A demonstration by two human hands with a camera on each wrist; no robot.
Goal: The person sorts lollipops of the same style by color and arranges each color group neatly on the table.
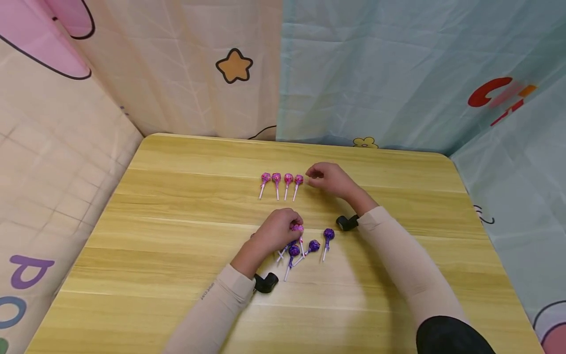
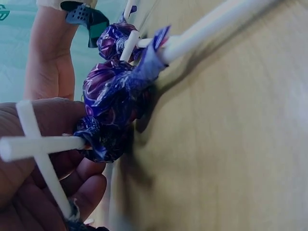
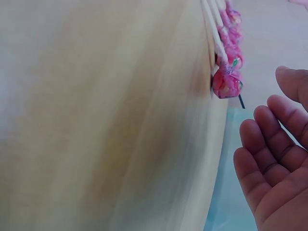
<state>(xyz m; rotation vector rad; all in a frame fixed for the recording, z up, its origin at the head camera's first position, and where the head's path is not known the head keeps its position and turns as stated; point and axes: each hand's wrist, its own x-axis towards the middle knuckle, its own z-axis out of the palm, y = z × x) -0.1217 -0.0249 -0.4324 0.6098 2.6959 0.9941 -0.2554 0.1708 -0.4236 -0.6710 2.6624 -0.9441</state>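
Sorting lollipops by colour.
My left hand (image 1: 276, 231) pinches a pink lollipop (image 1: 297, 228) from the purple lollipops (image 1: 314, 245) beneath; my right hand (image 1: 329, 179), relaxed and empty, waits beside the pink row (image 1: 281, 179).

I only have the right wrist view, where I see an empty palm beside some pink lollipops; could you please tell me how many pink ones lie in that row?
Observer: The head view shows four in the row of pink lollipops, sticks pointing toward the person, with the right hand just beside the last one.
Operator: Thank you; what is the other hand doing?
Observer: The left hand pinches another pink lollipop nearer the person.
Operator: Is anything else near it?
Observer: Yes, purple lollipops lie in a loose cluster on the table by that hand.
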